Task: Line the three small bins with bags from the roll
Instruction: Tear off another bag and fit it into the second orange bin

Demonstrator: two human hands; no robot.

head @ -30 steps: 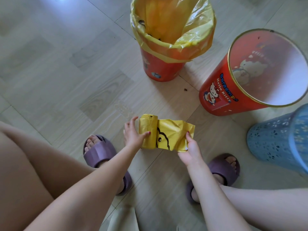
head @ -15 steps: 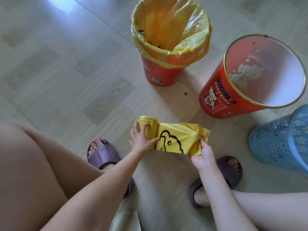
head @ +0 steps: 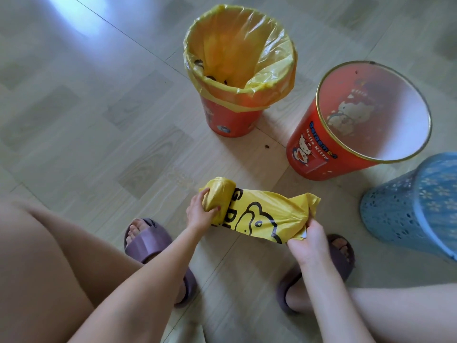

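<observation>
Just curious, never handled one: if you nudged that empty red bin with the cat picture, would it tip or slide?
The empty red bin probably tips easily: it is narrower at the base than at its gold rim and already leans in this view. It looks thin-walled, with light showing through, so likely light enough to slide on the smooth floor.

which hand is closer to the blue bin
Right. The right hand pinches the unrolled bag end just left of the blue bin; the left hand grips the roll, farther left.

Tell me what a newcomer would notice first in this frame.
Probably the yellow bag stretched low at centre between the left hand, gripping the roll, and the right hand, pinching its free end. Behind stand a red bin already lined in yellow and, right of it, an unlined red bin.
</observation>
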